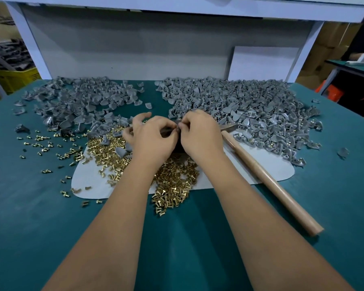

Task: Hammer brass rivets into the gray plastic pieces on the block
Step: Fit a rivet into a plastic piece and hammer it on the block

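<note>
Both hands, the left hand (153,137) and right hand (200,133), pinched one small piece together over the dark block (178,147), while the hammer (267,177) lay just right of the right hand, handle toward the person

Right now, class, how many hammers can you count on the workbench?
1. The hammer lies on the table to the right of the right hand, wooden handle pointing toward the person, head partly hidden behind that hand. Others could be buried under the gray pieces.
</note>
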Tool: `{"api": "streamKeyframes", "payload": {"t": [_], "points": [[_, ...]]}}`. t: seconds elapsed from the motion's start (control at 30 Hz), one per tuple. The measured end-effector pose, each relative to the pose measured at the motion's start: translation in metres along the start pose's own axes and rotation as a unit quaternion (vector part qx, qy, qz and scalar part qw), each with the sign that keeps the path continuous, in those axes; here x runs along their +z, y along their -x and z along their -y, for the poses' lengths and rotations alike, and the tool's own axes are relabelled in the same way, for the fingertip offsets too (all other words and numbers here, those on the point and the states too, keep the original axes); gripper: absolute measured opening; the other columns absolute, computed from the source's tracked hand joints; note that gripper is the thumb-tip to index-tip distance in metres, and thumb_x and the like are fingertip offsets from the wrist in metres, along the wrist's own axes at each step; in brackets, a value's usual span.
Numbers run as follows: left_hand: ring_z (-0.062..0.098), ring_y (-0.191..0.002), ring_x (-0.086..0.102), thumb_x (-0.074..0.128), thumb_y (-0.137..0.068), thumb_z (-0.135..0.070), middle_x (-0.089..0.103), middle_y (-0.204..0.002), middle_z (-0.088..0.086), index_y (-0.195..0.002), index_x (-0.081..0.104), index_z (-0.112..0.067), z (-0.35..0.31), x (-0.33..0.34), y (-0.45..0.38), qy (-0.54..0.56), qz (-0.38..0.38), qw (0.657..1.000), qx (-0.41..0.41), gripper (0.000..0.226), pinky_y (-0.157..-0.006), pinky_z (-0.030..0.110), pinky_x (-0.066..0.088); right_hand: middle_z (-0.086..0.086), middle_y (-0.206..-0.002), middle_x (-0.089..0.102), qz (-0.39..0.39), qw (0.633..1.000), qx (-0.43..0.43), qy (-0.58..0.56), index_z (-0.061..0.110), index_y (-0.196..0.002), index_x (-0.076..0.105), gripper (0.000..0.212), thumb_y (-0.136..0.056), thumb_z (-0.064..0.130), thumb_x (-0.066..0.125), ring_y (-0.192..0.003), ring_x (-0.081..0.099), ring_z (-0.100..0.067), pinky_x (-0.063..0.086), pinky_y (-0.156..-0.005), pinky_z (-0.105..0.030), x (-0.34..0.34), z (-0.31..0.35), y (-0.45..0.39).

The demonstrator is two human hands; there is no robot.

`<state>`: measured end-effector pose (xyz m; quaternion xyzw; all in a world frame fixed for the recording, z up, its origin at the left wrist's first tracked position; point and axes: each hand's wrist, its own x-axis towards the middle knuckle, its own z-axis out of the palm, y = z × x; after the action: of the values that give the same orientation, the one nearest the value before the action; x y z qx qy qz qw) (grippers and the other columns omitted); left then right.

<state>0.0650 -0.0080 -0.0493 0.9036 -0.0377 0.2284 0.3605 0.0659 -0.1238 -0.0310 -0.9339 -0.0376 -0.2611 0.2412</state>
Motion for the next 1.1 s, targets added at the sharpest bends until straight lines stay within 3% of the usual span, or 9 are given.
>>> {"api": "streamKeyframes", "payload": {"t": [0.33,0.5,0.67,0.73,0.8,0.87,0.97,1.1], "points": [[0.017,-0.134,0.029,0.063,-0.09,-0.038,0.063,-0.096,-0.022,-0.087,0.067,-0.037,0.003,0.002,0.0,0.008,-0.005,1.0,0.007,0.006,-0.095,0.033,0.007,-0.004,-0.089,0.057,-0.064,0.998,0.014,-0.025,0.008,-0.08,0.06,0.013,-0.091,0.009,0.054,-0.089,0.048,-0.02,0.018,-0.063,-0.022,0.011,0.003,0.007],[0.014,-0.132,0.029,0.064,-0.089,-0.041,0.058,-0.089,-0.026,-0.08,0.062,-0.04,0.004,0.004,0.0,0.023,-0.011,1.0,-0.003,0.009,-0.101,0.039,0.008,-0.005,-0.087,0.058,-0.059,0.998,0.005,-0.034,0.006,-0.079,0.061,0.014,-0.092,0.009,0.054,-0.088,0.05,-0.021,0.021,-0.064,-0.023,0.01,0.0,0.009],[0.014,-0.132,0.03,0.064,-0.088,-0.042,0.057,-0.096,-0.027,-0.08,0.062,-0.041,0.004,0.004,0.0,0.016,-0.003,1.0,-0.009,0.009,-0.106,0.046,0.012,0.002,-0.092,0.057,0.013,0.997,0.015,-0.07,0.012,-0.089,0.069,0.016,-0.094,0.016,0.055,-0.086,0.051,-0.014,0.032,-0.067,-0.023,-0.01,-0.008,0.009],[0.014,-0.133,0.03,0.065,-0.088,-0.04,0.054,-0.097,-0.027,-0.08,0.062,-0.041,0.004,0.003,-0.001,0.02,0.006,1.0,-0.014,0.008,-0.107,0.047,0.011,0.003,-0.094,0.055,-0.016,0.999,0.046,-0.004,0.016,-0.095,0.068,0.016,-0.095,0.02,0.052,-0.087,0.05,-0.014,0.032,-0.062,-0.019,-0.026,-0.02,0.012],[0.014,-0.133,0.029,0.065,-0.088,-0.04,0.053,-0.097,-0.028,-0.081,0.062,-0.041,0.004,0.003,-0.001,0.02,0.012,1.0,-0.019,0.008,-0.106,0.046,0.011,-0.004,-0.099,0.057,-0.033,0.985,0.094,0.144,0.015,-0.099,0.065,0.018,-0.095,0.025,0.051,-0.092,0.053,-0.022,0.035,-0.063,-0.025,-0.042,-0.039,0.018],[0.014,-0.133,0.029,0.065,-0.089,-0.041,0.052,-0.099,-0.028,-0.082,0.063,-0.041,0.002,0.003,0.0,0.02,0.013,0.999,-0.024,0.007,-0.106,0.044,0.011,-0.012,-0.106,0.058,0.033,0.958,0.151,0.241,0.012,-0.103,0.064,0.03,-0.097,0.036,0.048,-0.099,0.055,-0.033,0.035,-0.067,-0.033,-0.054,-0.052,0.026],[0.014,-0.133,0.028,0.064,-0.089,-0.041,0.052,-0.1,-0.028,-0.082,0.063,-0.041,0.002,0.003,0.0,0.025,0.013,0.999,-0.031,0.007,-0.106,0.045,0.01,-0.015,-0.108,0.059,0.129,0.943,0.167,0.255,0.017,-0.11,0.06,0.025,-0.095,0.034,0.051,-0.101,0.056,-0.034,0.035,-0.067,-0.033,-0.055,-0.06,0.036],[0.014,-0.133,0.028,0.064,-0.089,-0.041,0.054,-0.1,-0.027,-0.082,0.062,-0.042,0.003,0.003,0.001,0.033,0.017,0.998,-0.04,0.007,-0.109,0.049,0.008,-0.012,-0.097,0.062,0.113,0.954,0.185,0.208,0.012,-0.092,0.053,0.007,-0.091,0.019,0.055,-0.087,0.056,-0.031,0.036,-0.064,-0.03,-0.056,-0.057,0.033]]}}
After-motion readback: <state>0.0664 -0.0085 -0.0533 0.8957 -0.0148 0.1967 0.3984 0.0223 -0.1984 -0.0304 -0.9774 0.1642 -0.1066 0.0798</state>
